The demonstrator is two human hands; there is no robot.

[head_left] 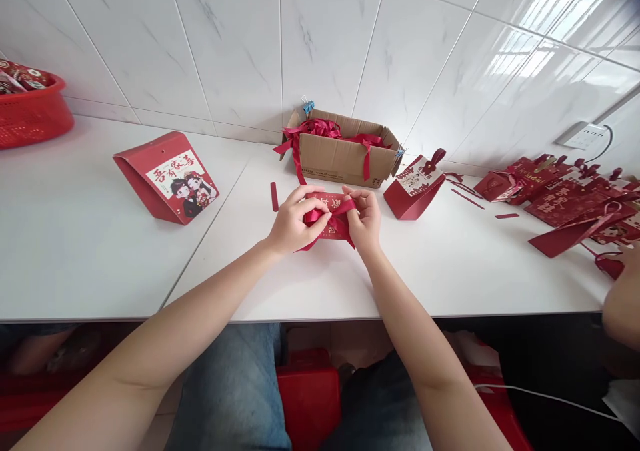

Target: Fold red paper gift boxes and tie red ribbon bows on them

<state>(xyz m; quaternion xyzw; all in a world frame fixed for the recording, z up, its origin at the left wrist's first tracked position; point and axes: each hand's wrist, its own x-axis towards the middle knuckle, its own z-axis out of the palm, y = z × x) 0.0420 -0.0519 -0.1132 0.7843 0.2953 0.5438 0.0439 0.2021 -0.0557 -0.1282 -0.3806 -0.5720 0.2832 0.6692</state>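
Between the left hand (295,221), pinching the ribbon bow (341,224) near its middle, and the right hand (365,219), holding its other side, sits the red box (338,200), so I'd tug both sides evenly (shiny stuff probably slips, lol).

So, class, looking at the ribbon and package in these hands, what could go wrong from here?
The red ribbon might slip or twist if the left hand and right hand pull unevenly.
The loose strand hanging from the cardboard box reaches close to the left hand and could snag.
The red handled box stands beside the right hand, so an outward swing may knock it.
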